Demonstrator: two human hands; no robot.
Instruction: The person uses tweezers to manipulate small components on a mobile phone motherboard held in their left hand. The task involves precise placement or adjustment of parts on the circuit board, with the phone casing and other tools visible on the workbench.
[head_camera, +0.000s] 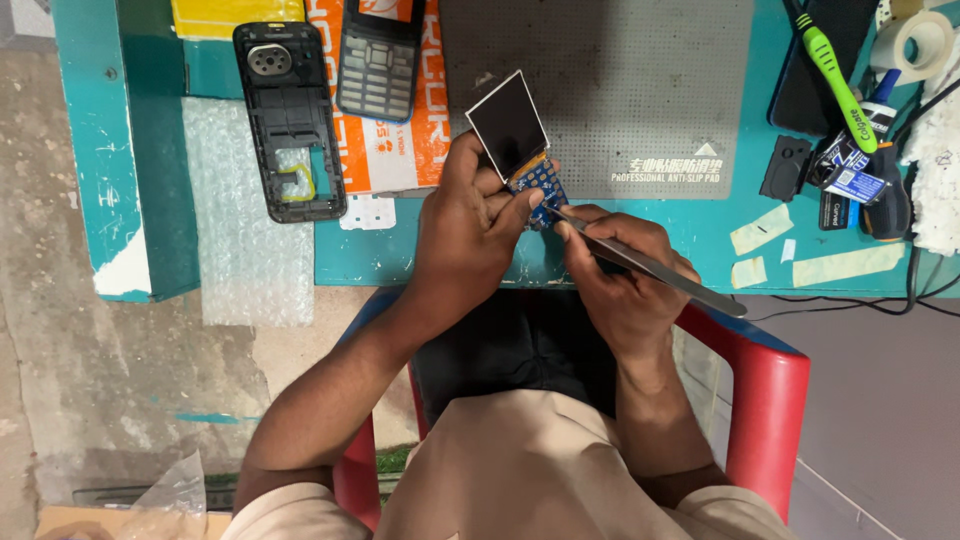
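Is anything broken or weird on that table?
The phone is in pieces: its black back shell lies open beside the keypad front. The left hand holds the bare screen; the right hand holds tweezers.

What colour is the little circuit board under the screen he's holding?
Blue with small light dots, seen in the head view: the circuit board sits beneath the dark screen.
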